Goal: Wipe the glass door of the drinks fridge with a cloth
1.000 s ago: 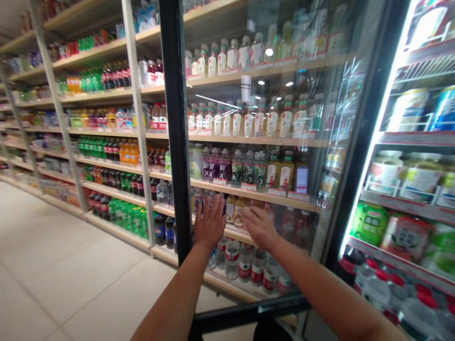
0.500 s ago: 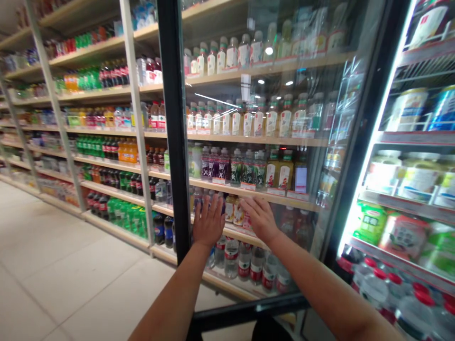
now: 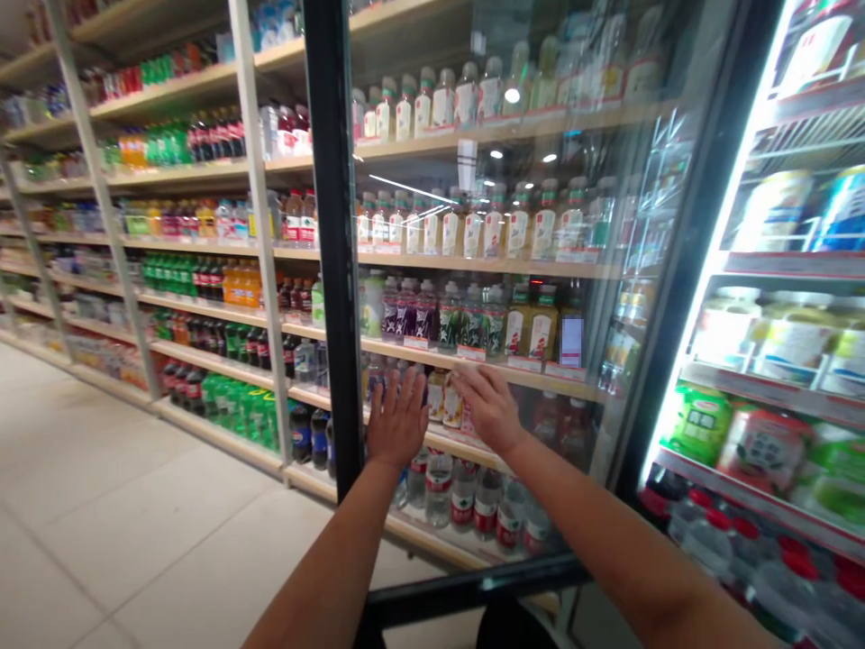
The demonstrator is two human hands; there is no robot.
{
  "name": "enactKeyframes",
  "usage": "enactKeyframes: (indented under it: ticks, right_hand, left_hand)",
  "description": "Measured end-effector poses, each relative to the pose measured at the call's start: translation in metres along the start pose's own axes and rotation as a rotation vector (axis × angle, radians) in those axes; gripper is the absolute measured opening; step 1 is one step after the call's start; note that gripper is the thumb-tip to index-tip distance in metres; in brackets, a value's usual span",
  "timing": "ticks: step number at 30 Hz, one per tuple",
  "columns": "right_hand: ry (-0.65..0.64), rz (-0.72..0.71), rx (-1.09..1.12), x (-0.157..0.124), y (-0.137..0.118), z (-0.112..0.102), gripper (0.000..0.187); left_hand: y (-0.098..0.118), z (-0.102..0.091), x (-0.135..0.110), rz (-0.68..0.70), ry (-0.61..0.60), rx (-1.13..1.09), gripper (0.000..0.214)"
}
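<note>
A glass cooler door (image 3: 581, 135) with a black frame (image 3: 331, 234) stands swung out in front of me. My left hand (image 3: 397, 420) lies flat on the glass near the frame's left upright, fingers spread. My right hand (image 3: 487, 408) presses flat on the glass just to the right of it, fingers stretched out. Neither hand holds anything. Through the glass I see shelves of drink bottles (image 3: 473, 315).
The lit cooler interior (image 3: 777, 342) with bottles and tubs on wire shelves is at the right. Long wooden shelves of soft drinks (image 3: 203, 279) run along the left wall. A pale tiled floor (image 3: 122, 523) stretches at the lower left.
Both hands have slid slightly upward on the glass, the right hand also a little to the left. The door has hardly shifted.
</note>
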State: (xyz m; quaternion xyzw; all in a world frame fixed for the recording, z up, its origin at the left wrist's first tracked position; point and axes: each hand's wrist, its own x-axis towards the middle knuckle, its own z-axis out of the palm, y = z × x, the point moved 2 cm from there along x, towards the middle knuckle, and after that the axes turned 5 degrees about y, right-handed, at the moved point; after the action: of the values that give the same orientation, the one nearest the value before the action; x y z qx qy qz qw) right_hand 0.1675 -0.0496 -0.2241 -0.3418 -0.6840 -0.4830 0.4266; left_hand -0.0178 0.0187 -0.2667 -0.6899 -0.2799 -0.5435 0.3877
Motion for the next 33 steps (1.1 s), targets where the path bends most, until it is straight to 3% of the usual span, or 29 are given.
enactKeyframes:
  ticks: [4,10,14,17,23,29,33]
  right_hand:
    - [-0.054,-0.105,0.023,0.000,-0.005,0.002,0.042]
    - [0.069,0.112,0.016,0.041,0.009,0.000,0.044]
    - [-0.019,0.004,0.005,0.020,-0.007,0.008,0.043]
    - [-0.109,-0.075,0.018,0.018,-0.005,0.009,0.044]
    - [0.047,0.157,-0.001,0.042,0.013,0.002,0.050]
    - [-0.076,-0.111,0.052,0.010,-0.012,0.007,0.038]
    - [-0.026,0.033,0.036,0.028,0.004,0.001,0.045]
  left_hand:
    - [0.000,0.000,0.001,-0.001,0.004,0.001,0.077]
    - [0.000,-0.002,0.002,0.000,0.003,-0.008,0.078]
    - [0.000,-0.001,0.001,-0.004,-0.002,-0.012,0.078]
    - [-0.001,0.002,-0.001,-0.015,-0.011,-0.028,0.078]
    - [-0.001,0.001,0.000,-0.002,0.001,-0.008,0.077]
    - [0.000,0.001,0.001,0.009,0.006,0.012,0.077]
    - [-0.001,0.000,0.001,0.011,0.016,0.005,0.075]
